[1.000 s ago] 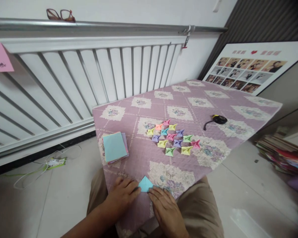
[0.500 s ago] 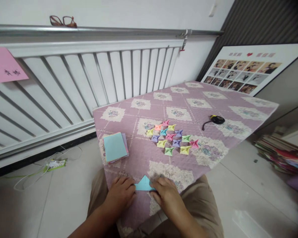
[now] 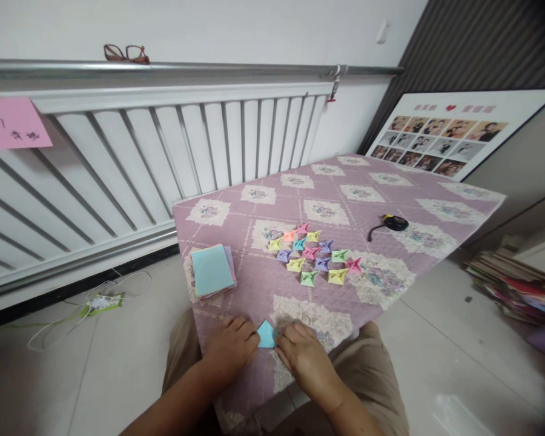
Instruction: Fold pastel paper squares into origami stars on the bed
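Observation:
A light-blue piece of folded paper (image 3: 266, 335), its top a pointed peak, lies flat on the flowered tablecloth (image 3: 254, 387) near the front edge. My left hand (image 3: 233, 348) presses its left end with bent fingers. On the right end, the fingertips of my right hand (image 3: 303, 351) pinch the paper against the cloth. Both ends of the paper are hidden under the fingers. Beyond the hands sit several small folded paper shapes (image 3: 321, 264) in pink, yellow, green, purple, blue and orange. A stack of square paper (image 3: 213, 270), light blue on top, lies at the left.
A black and yellow object with a strap (image 3: 395, 223) lies at the table's right. Behind the table are a white radiator (image 3: 218, 139) and a pipe holding glasses (image 3: 126, 54). A photo board (image 3: 440, 133) leans at the back right. A power strip (image 3: 103, 304) is on the floor.
My left hand has moved right, closer to my right hand. Less of the blue paper's lower strip shows between them. The camera view has tilted slightly.

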Demonstrator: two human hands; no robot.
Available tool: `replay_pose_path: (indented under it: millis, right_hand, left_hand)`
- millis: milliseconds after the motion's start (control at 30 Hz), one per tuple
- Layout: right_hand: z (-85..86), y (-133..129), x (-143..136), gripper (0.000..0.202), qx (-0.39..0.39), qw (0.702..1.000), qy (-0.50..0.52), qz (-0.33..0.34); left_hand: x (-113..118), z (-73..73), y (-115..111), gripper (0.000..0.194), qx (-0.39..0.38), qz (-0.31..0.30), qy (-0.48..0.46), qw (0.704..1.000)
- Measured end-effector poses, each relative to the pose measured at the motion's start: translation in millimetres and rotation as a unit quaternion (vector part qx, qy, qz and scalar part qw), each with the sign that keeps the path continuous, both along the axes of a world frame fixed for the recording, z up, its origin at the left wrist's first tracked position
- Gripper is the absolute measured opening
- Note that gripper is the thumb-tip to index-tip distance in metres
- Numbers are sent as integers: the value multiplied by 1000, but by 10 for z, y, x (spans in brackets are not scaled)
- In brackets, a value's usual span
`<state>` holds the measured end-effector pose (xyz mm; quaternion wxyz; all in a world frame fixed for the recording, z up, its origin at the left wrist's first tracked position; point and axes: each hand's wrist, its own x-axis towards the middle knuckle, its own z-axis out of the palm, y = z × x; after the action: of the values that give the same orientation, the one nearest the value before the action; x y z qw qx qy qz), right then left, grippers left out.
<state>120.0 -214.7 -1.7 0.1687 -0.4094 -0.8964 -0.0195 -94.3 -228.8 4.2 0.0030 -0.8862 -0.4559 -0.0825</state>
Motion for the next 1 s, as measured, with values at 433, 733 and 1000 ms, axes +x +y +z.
replay_pose_path:
  millis: [433,733,1000]
  right_hand:
    - [106,1,1,4,-85,993,87,-5]
    - [480,-93,-4,17,-251,920,299,-45]
    - [619,-179,-56,25,-442,790,414,-98]
  left_hand:
    - [53,75,4,10,11,-2,-26,1000]
    - [130,423,-123,20,-191,98,-281,935]
    - [348,425,-252,13,-358,128,-447,810]
